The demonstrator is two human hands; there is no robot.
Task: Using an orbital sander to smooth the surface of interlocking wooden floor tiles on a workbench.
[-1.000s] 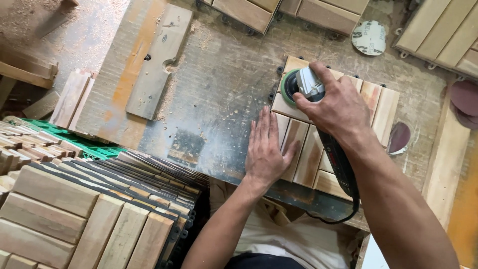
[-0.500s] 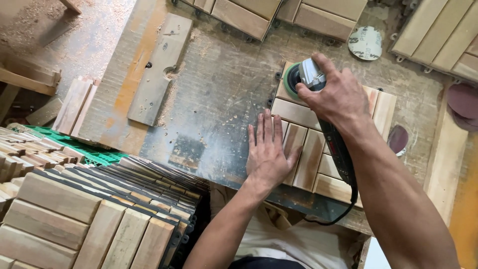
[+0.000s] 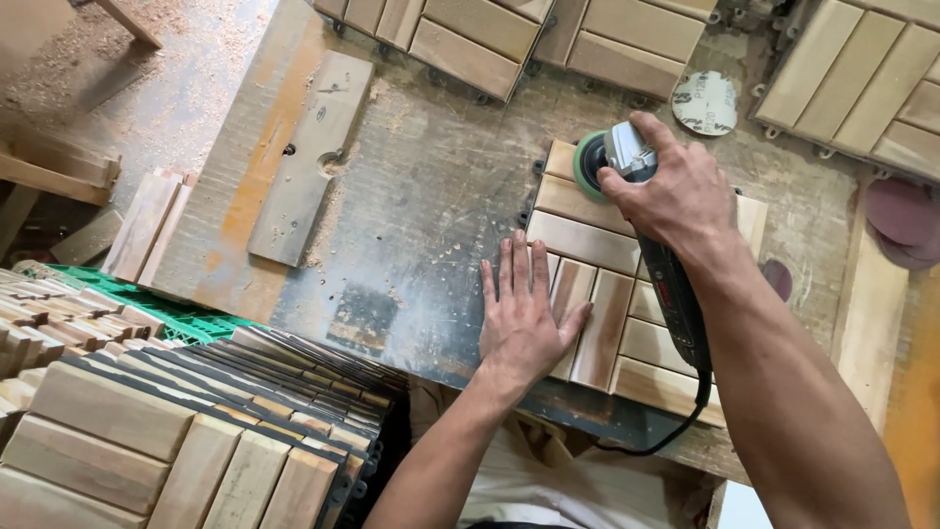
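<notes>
A square wooden slat tile [image 3: 597,245] lies on the worn workbench [image 3: 431,206]. My left hand [image 3: 524,313] presses flat on the tile's near left corner, fingers spread. In my right hand [image 3: 676,191] is a corded sander [image 3: 627,157], its green round pad resting on the tile's far left corner. The black body and cable of the sander run back under my right forearm.
A stack of slat tiles [image 3: 176,431] stands at the near left. More tiles [image 3: 509,34] lie along the far edge and at the far right [image 3: 862,88]. Sanding discs [image 3: 707,101], [image 3: 901,216] lie at right. A loose board [image 3: 308,157] rests on the bench's left.
The sander has moved left along the far edge of the tile to its far left corner. My left hand stays pressed on the tile.
</notes>
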